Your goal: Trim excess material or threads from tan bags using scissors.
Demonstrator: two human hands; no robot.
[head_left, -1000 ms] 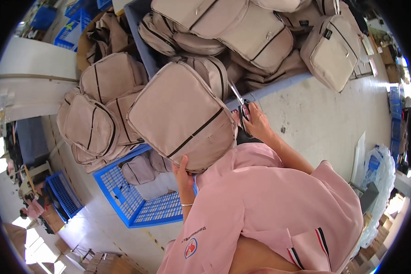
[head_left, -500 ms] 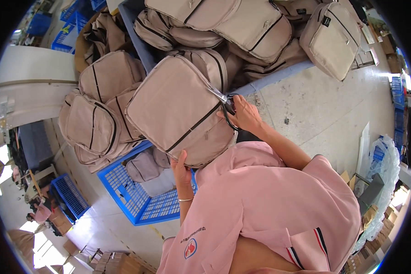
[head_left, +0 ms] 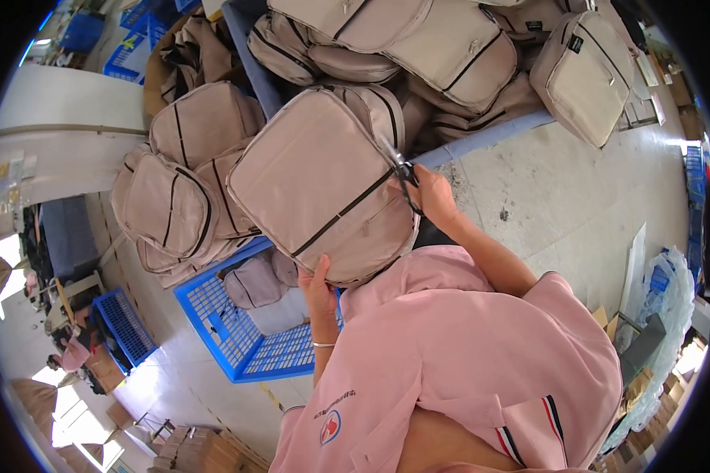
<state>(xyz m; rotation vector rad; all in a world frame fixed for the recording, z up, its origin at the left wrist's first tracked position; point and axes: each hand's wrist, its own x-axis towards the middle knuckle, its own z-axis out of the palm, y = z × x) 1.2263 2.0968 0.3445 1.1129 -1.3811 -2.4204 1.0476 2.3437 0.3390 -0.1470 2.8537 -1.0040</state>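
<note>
A beige backpack [head_left: 312, 173] with a dark zipper line across its front is held up before me. My left hand [head_left: 318, 292] grips its lower edge, thumb on the front panel and the other fingers mostly hidden behind. My right hand [head_left: 434, 199] is closed round the dark handles of a pair of scissors [head_left: 407, 178]. The blades point up along the backpack's right edge; they look blurred, and I cannot tell whether they touch the fabric.
More beige backpacks fill a grey-blue bin [head_left: 481, 140] beyond, one bag [head_left: 584, 79] hanging over its right corner. Stacked backpacks [head_left: 166, 201] stand at the left. Below them a blue plastic crate [head_left: 248, 366] holds folded greyish pieces [head_left: 252, 282]. Bubble wrap [head_left: 663, 347] lies far right.
The scissors have turned slightly more upright at the backpack's right edge, with my right hand still on them. The whole scene has shifted a little to the right. My left hand keeps its hold.
</note>
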